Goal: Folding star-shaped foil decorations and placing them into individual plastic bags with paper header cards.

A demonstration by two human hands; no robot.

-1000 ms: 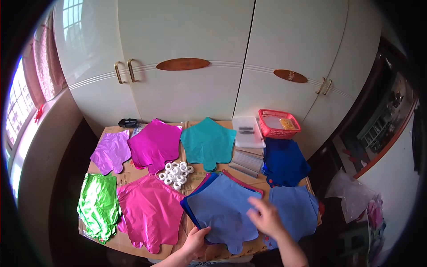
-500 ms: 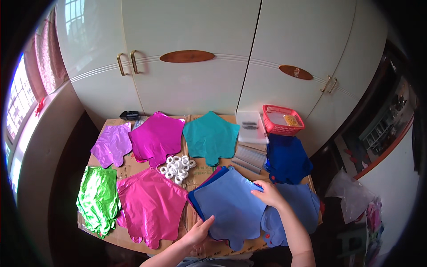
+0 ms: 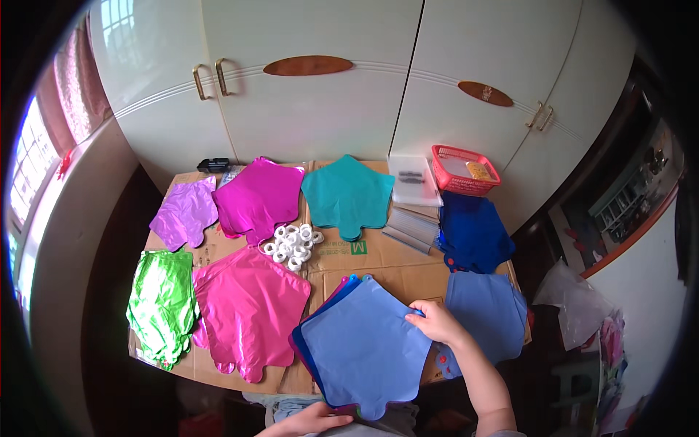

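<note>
A stack of flat star-shaped foil balloons point(image 3: 360, 342), light blue on top with dark blue and magenta edges showing beneath, lies at the near edge of the cardboard-covered table point(image 3: 378, 258). My right hand point(image 3: 435, 320) pinches the right edge of the top light blue sheet. My left hand point(image 3: 309, 421) rests low at the frame's bottom, touching the stack's near tip; its fingers are mostly hidden. A second light blue balloon pile point(image 3: 486, 309) lies just right of my right hand.
Other balloon piles lie around: green point(image 3: 162, 306), pink point(image 3: 251, 309), purple point(image 3: 186, 215), magenta point(image 3: 261, 198), teal point(image 3: 348, 195), dark blue point(image 3: 473, 233). White ribbon rolls point(image 3: 293, 244) sit mid-table. A red basket point(image 3: 464, 169) and clear box point(image 3: 413, 178) stand at the back before white cabinets.
My right hand slid from the middle of the blue stack to its right edge and pinched the top sheet. My left hand drew back toward the near tip.
</note>
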